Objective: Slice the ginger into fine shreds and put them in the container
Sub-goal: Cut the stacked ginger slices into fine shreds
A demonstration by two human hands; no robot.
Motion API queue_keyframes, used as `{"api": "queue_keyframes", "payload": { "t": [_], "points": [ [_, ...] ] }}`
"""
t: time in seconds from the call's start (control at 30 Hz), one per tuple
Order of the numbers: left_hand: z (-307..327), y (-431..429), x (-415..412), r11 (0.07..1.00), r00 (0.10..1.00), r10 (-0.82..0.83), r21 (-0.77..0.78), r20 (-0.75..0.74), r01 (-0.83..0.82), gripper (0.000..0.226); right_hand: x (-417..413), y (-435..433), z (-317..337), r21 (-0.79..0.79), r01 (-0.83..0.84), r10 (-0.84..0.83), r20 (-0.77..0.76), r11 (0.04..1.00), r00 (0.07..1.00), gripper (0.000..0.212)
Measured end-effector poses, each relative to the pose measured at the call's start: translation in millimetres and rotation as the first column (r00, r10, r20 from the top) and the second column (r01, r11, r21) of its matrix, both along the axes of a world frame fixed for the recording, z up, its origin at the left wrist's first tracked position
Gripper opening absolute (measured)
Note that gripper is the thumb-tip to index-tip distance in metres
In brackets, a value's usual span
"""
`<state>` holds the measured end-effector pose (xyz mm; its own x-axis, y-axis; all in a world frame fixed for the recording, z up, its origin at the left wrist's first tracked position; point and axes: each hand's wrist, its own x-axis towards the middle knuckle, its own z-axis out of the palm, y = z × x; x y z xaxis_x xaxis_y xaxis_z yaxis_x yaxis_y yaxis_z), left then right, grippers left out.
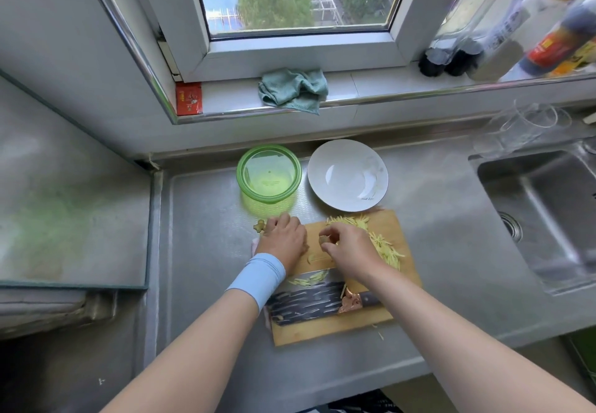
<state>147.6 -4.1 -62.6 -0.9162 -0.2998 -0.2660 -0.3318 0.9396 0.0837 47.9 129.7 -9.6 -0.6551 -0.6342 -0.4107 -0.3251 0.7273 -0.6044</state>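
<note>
A wooden cutting board (380, 322) lies on the steel counter. A pile of pale yellow ginger shreds (383, 241) covers its far right part. My right hand (348, 251) pinches a small ginger piece (323, 240) above the board's middle. My left hand (283, 240) lies on the board's far left corner with fingers curled, beside a ginger knob (259, 226) on the counter; what it grips is hidden. A dark cleaver (309, 303) lies flat on the board's near part with a few shreds on its blade. The green round container (268, 172) stands behind the board.
A white bowl (348, 175) sits right of the container. The sink (541, 215) is at the right, with clear glasses (522, 125) behind it. A green cloth (292, 90) and bottles (503, 35) are on the windowsill. A glass-topped surface (71, 212) is at the left.
</note>
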Motion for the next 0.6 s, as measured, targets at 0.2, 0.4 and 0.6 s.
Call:
{"api": "queue_keyframes", "payload": {
  "t": [0.2, 0.4, 0.6],
  "points": [
    [10, 7, 15, 0.630, 0.670, 0.691, 0.683, -0.273, -0.371, 0.013, 2, 4, 10, -0.143, 0.193, -0.150, 0.270, 0.971, 0.951, 0.015],
    [23, 34, 39, -0.204, 0.414, 0.860, 0.944, 0.299, -0.259, 0.024, 17, 10, 28, -0.216, 0.222, -0.102, 0.457, 0.951, 0.884, 0.020],
    [28, 47, 62, -0.143, 0.410, 0.886, 0.969, 0.216, -0.202, 0.012, 37, 25, 27, -0.157, 0.321, -0.185, 0.557, 0.934, 0.810, 0.024]
  ]
}}
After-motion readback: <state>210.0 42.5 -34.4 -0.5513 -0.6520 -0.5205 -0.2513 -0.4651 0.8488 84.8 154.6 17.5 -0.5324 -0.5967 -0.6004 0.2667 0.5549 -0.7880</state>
